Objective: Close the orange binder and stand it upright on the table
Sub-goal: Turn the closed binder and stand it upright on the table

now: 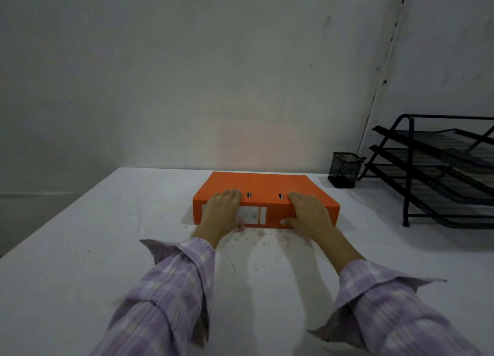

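The left hand covers part of the white label on the orange binder's spine, and its print is too blurred to read. The right hand hides the spine's right part. The black tray rack near the table's right edge is cut off by the picture's right side. The mesh cup's contents cannot be made out.

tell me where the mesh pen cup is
In the head view the mesh pen cup stands at the table's far right, between the orange binder and the black tray rack.
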